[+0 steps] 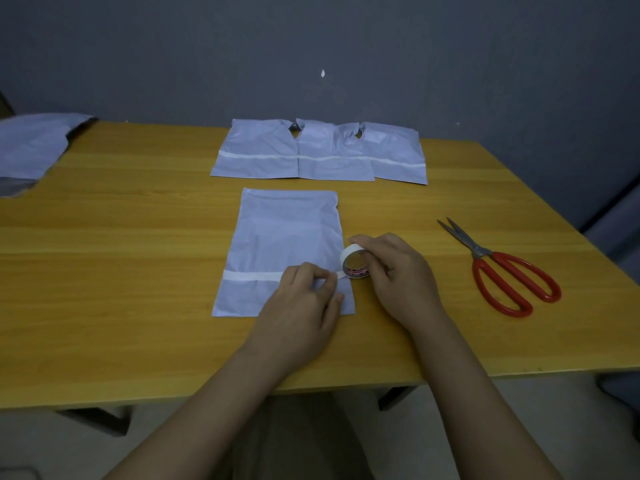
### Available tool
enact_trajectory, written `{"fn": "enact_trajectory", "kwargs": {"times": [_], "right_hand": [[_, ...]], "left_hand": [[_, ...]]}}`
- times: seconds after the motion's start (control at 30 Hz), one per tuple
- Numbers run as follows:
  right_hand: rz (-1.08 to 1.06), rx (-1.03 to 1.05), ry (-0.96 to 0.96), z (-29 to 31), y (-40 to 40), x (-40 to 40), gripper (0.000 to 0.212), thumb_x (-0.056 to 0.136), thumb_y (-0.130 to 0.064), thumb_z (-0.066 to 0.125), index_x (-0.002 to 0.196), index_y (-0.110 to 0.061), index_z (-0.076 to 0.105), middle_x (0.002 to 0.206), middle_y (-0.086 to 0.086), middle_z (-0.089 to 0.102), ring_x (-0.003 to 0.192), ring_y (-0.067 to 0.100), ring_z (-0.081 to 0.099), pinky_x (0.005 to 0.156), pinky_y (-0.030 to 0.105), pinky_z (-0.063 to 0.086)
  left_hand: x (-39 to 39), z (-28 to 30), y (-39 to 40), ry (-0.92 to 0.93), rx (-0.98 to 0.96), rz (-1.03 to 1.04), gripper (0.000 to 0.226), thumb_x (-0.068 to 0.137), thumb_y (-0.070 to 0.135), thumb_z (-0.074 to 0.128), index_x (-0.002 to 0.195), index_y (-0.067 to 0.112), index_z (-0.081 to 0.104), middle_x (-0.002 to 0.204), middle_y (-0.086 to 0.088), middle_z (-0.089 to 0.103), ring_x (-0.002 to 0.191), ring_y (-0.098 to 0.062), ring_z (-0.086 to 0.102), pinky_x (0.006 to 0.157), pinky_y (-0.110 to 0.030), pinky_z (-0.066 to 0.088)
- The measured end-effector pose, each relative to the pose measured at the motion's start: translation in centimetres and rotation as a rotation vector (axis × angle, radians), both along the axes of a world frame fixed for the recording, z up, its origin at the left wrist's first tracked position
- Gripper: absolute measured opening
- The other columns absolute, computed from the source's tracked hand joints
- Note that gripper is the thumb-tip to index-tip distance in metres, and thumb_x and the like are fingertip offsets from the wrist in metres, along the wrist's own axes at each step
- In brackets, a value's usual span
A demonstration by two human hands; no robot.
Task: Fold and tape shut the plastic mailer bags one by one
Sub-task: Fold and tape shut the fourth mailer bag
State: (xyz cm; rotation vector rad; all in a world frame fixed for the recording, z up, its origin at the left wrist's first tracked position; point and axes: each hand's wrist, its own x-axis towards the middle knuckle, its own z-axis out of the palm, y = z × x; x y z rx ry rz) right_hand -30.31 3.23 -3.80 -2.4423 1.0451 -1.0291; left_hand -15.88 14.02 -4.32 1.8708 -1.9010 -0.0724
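Two hands, tape roll (353, 262) in right grip (388, 268)

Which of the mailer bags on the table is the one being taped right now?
The lone bag nearest the person, under both hands: the left hand presses its tape strip while the right hand holds the tape roll. The three taped bags lie untouched behind.

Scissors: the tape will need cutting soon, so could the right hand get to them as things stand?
Probably yes: the scissors lie on bare table right of the right hand, nothing between. But that hand holds the tape roll.
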Motion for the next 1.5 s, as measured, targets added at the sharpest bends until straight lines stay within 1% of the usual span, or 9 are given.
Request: {"fn": "enact_trajectory", "kwargs": {"times": [0.13, 0.33, 0.63, 0.87, 1.0, 1.1, 1.2, 1.33, 1.5], "right_hand": [[-0.016, -0.034, 0.021, 0.0, -0.4, -0.4, 0.034, 0.092, -0.007, 0.053, 0.117, -0.026, 0.066, 0.092, -0.003, 0.06, 0.082, 0.018, 0.056, 0.059, 0.038, 0.05], [-0.119, -0.083, 0.064, 0.3, -0.1, -0.6, 0.031, 0.092, -0.008, 0.054, 0.115, -0.024, 0.068, 0.089, -0.003, 0.061, 0.086, 0.019, 0.054, 0.058, 0.033, 0.047], [-0.088, -0.084, 0.013, 0.2, -0.1, -0.6, 0.033, 0.09, -0.002, 0.054, 0.111, -0.022, 0.07, 0.082, -0.006, 0.054, 0.085, 0.019, 0.05, 0.06, 0.036, 0.047], [-0.082, -0.05, -0.006, 0.2, 0.0, -0.7, 0.03, 0.092, -0.005, 0.052, 0.111, -0.022, 0.069, 0.081, -0.007, 0.051, 0.086, 0.018, 0.049, 0.063, 0.039, 0.048], [-0.088, -0.037, 0.011, 0.2, 0.0, -0.7, 0.033, 0.092, -0.002, 0.052, 0.112, -0.022, 0.069, 0.083, -0.004, 0.055, 0.087, 0.018, 0.05, 0.065, 0.041, 0.049], [-0.088, -0.037, 0.017, 0.3, 0.1, -0.7, 0.033, 0.092, -0.003, 0.051, 0.113, -0.022, 0.069, 0.083, -0.005, 0.053, 0.087, 0.018, 0.05, 0.065, 0.04, 0.048], [-0.077, -0.037, 0.034, 0.5, 0.2, -0.7, 0.035, 0.092, -0.002, 0.05, 0.114, -0.022, 0.068, 0.083, -0.009, 0.05, 0.088, 0.017, 0.049, 0.065, 0.039, 0.048], [-0.076, -0.041, 0.048, 0.5, 0.2, -0.6, 0.036, 0.092, -0.002, 0.05, 0.115, -0.022, 0.068, 0.084, -0.007, 0.052, 0.087, 0.016, 0.047, 0.065, 0.036, 0.047], [-0.069, -0.047, 0.033, 0.5, 0.3, -0.6, 0.034, 0.091, -0.004, 0.05, 0.114, -0.021, 0.069, 0.083, -0.005, 0.053, 0.086, 0.018, 0.048, 0.063, 0.039, 0.048]], "left_hand": [[-0.2, 0.3, 0.1, 0.011, 0.008, 0.004, 0.055, 0.094, 0.042, 0.027, 0.128, 0.011, 0.058, 0.122, -0.003, 0.051, 0.117, -0.016, 0.043, 0.081, -0.023, 0.041], [-0.1, 0.3, 0.1, -0.018, 0.022, 0.002, 0.064, 0.092, 0.046, 0.019, 0.125, 0.011, 0.061, 0.118, -0.002, 0.053, 0.112, -0.017, 0.047, 0.077, -0.023, 0.044], [-0.2, 0.6, 0.2, -0.012, 0.023, 0.018, 0.048, 0.099, 0.042, 0.032, 0.134, 0.016, 0.052, 0.124, 0.0, 0.048, 0.118, -0.014, 0.041, 0.08, -0.019, 0.037], [-0.1, 0.5, 0.0, 0.01, 0.037, 0.018, 0.05, 0.1, 0.042, 0.033, 0.143, 0.019, 0.041, 0.123, 0.002, 0.047, 0.116, -0.012, 0.039, 0.087, -0.024, 0.041], [-0.1, 0.7, -0.1, -0.049, 0.044, 0.006, 0.066, 0.094, 0.056, 0.014, 0.144, 0.02, 0.039, 0.122, 0.003, 0.046, 0.116, -0.012, 0.039, 0.085, -0.024, 0.044], [-0.2, 0.5, 0.0, -0.067, 0.057, -0.012, 0.057, 0.098, 0.052, 0.023, 0.144, 0.021, 0.039, 0.127, 0.002, 0.043, 0.121, -0.012, 0.035, 0.087, -0.026, 0.046], [-0.3, 0.8, -0.1, -0.136, 0.069, -0.013, 0.067, 0.092, 0.055, 0.015, 0.133, 0.017, 0.053, 0.118, -0.001, 0.05, 0.114, -0.016, 0.044, 0.076, -0.027, 0.049], [-0.5, 1.2, -0.4, -0.241, 0.045, 0.005, 0.054, 0.091, 0.044, 0.028, 0.105, 0.012, 0.07, 0.093, -0.002, 0.06, 0.085, -0.018, 0.059, 0.057, -0.027, 0.049], [-0.3, 1.6, -0.7, -0.371, 0.03, -0.073, 0.053, 0.091, 0.041, 0.028, 0.096, 0.008, 0.069, 0.094, -0.005, 0.06, 0.086, -0.021, 0.059, 0.069, -0.032, 0.052]]}}
